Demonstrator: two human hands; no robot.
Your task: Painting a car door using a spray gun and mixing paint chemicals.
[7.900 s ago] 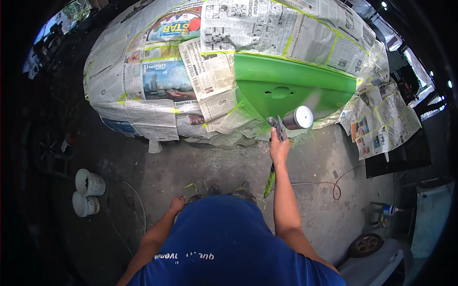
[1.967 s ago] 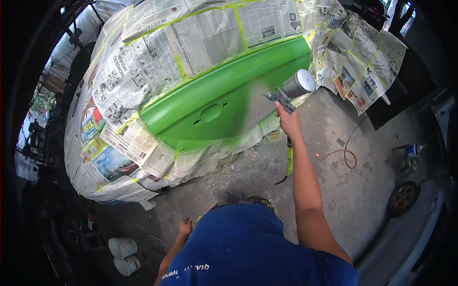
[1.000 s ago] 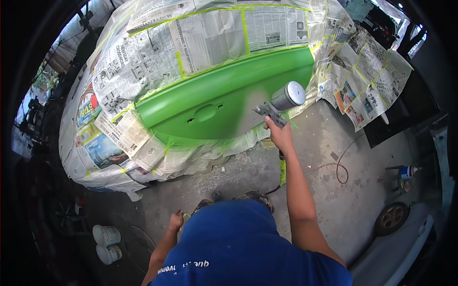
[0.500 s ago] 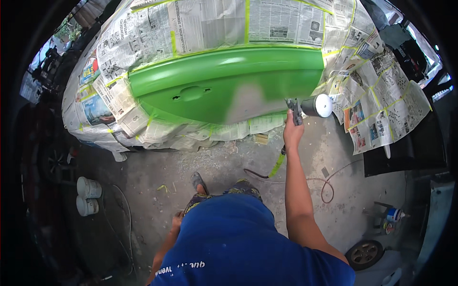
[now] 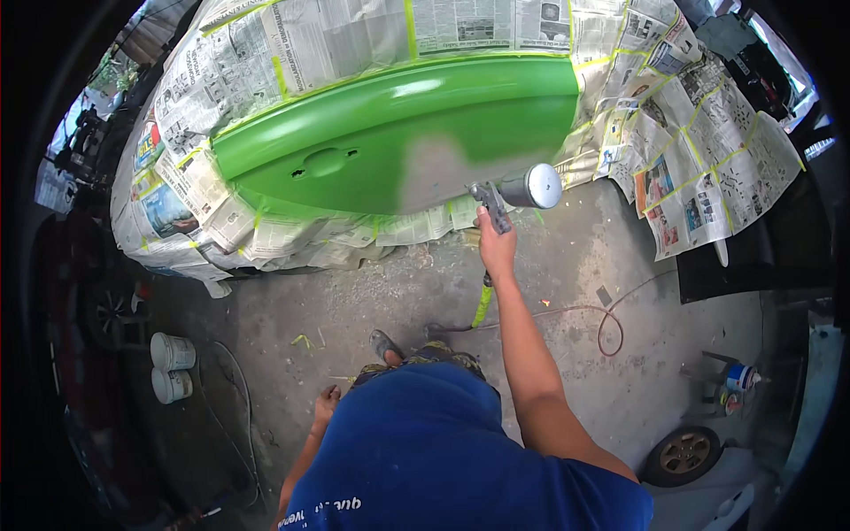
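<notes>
My right hand grips the handle of a paint spray gun, its nozzle end close to the lower edge of a car door panel. A dark side cup with a pale round lid juts to the right of the gun. Glossy green covers most of the panel, with a dull grey patch left of the nozzle. From the gun's handle hangs a hose wrapped in bright green tape. My left hand hangs beside my hip, fingers curled in, with nothing visible in it.
Taped newspaper masks the car around the panel. More newspaper drapes a dark part at right. A thin hose loops over the concrete floor. White buckets stand left; a wheel and a small stand with cans are right.
My right hand has carried the spray gun leftward along the panel's lower edge, nearer the grey patch. The whole view has shifted a little. My left hand has swung slightly out from my thigh.
</notes>
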